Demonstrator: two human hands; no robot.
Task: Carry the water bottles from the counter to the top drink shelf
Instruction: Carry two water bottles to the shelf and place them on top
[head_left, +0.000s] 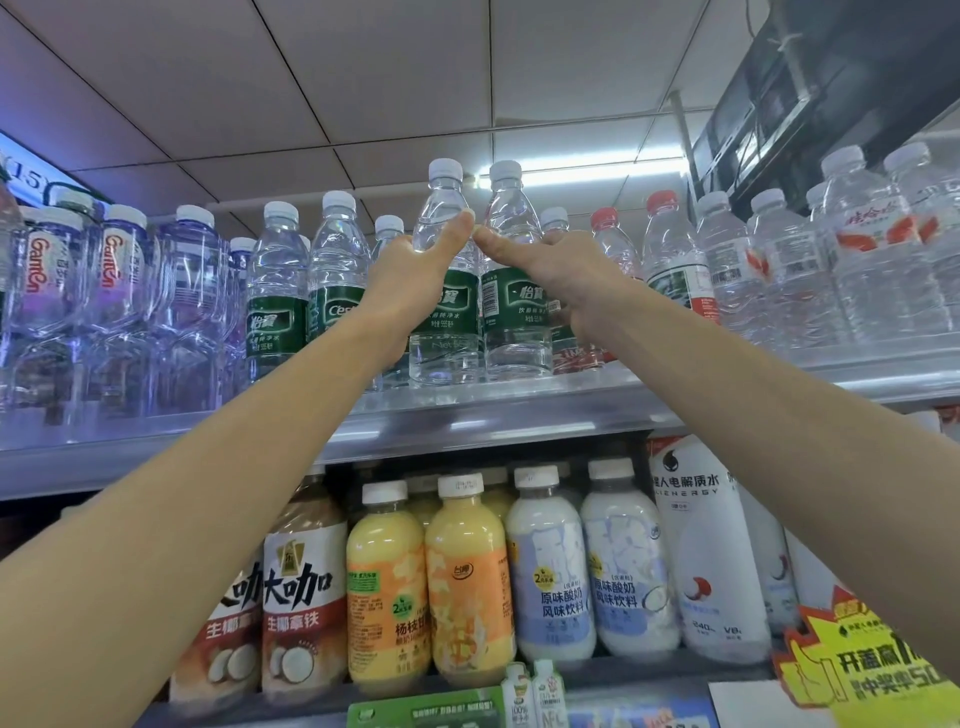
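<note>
View from below, looking up at a shop's top shelf packed with bottled water under a tiled ceiling. At far left stand big clear jugs with red lettering. Next come green-labelled water bottles, white caps on, upright in rows.

In the middle two bare arms reach up from the lower corners. The left hand is clamped round the left bottle, thumb across its shoulder, fingers hidden behind it. Just beside it, the right hand is wrapped round the right bottle, thumb pointing toward the other thumb so the tips nearly meet. Both bottles are upright, side by side, touching or nearly so, their bases at the front lip of the shelf; whether they rest fully on it or hang a shade above cannot be told.

To the right sit red-capped bottles and more clear water with white caps. Below, a second shelf holds coffee, orange and milky drinks.

The step in hand appears to be the placing: the pair is being set among its own kind. The next move likely calls for sliding both bottles back into the gap without toppling neighbours, checking they stand firm, then letting both grips go and lowering the arms to fetch more from the table, which is out of view
</note>
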